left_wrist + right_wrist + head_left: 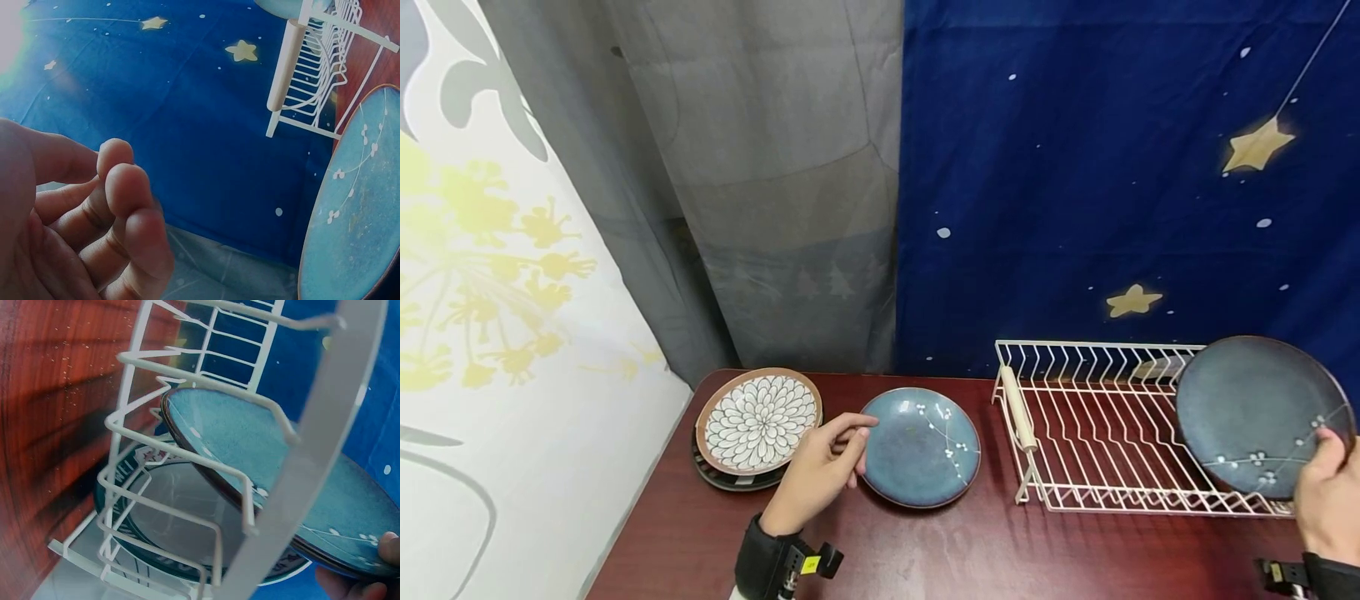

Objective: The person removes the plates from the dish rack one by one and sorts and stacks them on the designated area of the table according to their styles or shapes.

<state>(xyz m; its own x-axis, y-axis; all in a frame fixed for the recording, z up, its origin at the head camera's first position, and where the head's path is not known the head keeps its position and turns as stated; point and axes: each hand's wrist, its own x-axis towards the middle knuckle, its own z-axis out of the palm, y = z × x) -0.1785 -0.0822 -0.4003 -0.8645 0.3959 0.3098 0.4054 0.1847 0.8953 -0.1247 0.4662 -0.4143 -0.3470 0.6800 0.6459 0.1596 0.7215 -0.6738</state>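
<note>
My right hand point(1328, 492) grips the lower right edge of a blue plate point(1255, 408) with white blossoms, thumb on its face. That plate is tilted at the right end of the white wire dish rack point(1097, 497); in the right wrist view its far edge lies among the wires. My left hand point(823, 467) hovers with loosely curled fingers and holds nothing, as the left wrist view also shows. Just right of it a second blue plate point(917, 450) lies flat on the table. Whether the left fingertips touch its rim I cannot tell.
At the left, a brown-rimmed plate with a petal pattern point(763, 425) is stacked on a dark plate point(741, 482). A green-rimmed plate with lettering point(181, 509) stands behind the held plate. Curtains point(1037, 192) hang behind the reddish table point(940, 558).
</note>
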